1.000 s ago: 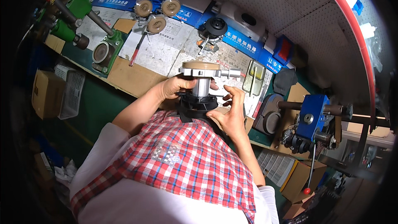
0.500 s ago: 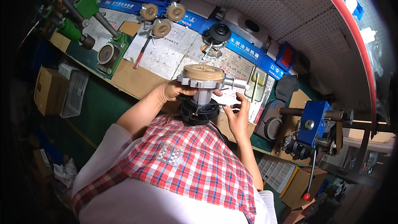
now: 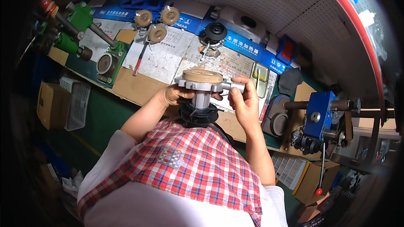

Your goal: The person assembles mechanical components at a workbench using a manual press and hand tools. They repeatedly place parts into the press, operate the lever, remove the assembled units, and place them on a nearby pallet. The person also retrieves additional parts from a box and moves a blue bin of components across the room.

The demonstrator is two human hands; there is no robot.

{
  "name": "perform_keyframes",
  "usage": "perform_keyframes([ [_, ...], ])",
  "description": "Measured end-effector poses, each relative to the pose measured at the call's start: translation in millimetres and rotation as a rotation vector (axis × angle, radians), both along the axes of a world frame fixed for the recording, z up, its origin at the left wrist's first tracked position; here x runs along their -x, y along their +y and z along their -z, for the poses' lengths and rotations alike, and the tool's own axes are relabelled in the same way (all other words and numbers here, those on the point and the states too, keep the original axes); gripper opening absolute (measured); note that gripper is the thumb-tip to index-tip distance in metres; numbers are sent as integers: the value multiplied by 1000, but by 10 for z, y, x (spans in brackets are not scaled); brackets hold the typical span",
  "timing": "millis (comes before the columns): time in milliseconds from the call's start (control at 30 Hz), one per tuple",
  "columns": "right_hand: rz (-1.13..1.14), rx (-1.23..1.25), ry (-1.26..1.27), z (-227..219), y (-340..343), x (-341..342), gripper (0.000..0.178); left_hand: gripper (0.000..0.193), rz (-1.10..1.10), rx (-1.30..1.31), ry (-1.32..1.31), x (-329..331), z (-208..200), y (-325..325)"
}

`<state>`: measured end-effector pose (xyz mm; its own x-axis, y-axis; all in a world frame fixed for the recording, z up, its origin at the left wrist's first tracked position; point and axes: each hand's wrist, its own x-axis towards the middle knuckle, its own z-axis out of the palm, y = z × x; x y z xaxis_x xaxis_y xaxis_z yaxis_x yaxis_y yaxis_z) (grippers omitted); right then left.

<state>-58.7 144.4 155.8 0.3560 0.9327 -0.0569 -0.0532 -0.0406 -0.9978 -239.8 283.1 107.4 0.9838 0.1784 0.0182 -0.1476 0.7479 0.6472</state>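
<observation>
One spool-shaped assembly in tan, grey and black, located in front of the red-and-white plaid cloth apron, by the near edge of the paper-covered green desk. Long axis: close to upright in the view. Orientation: round tan disc at the upper end, over a scalloped grey metal flange; grey column at mid-length; black finned base at the lower end, next to the apron. Contact between base and cloth: cannot tell. Short silver metal side tube pointing to the person's right, roughly square to the long axis.

Left grip: wrapped around the column just beneath the flange, fingertips visible on the far side. Right grip: raised to the side tube, index finger and thumb bracketing its outer end; clenched or merely resting, cannot tell.

Beyond the assembly, on the desk: three round tan-faced metal parts, grouped at upper left, beside a slender red-handled tool; one black round-topped component, farther right. Green metal press at the left; blue metal press at the right.
</observation>
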Motion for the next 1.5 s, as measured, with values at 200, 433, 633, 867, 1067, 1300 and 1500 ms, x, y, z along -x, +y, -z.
perform_keyframes([
  [200,170,-312,-1107,-185,212,223,29,49,-95,-153,335,-88,606,67],
  [433,-92,-302,-1608,-215,248,565,28,45,-255,-453,4,-208,697,-254],
  [633,-266,-484,-1442,-92,219,735,30,70,-223,15,5,-282,302,-257],
  [867,-225,-688,-1072,-86,-87,320,16,75,-161,-260,-64,-290,425,-26],
  [1067,179,-466,-925,81,-219,-17,12,65,192,34,-261,-284,418,121],
  [1300,114,-418,-890,215,-154,31,12,71,325,47,-626,-158,936,224],
  [1500,42,-409,-922,220,8,191,12,76,176,117,-1003,-118,1003,160],
])
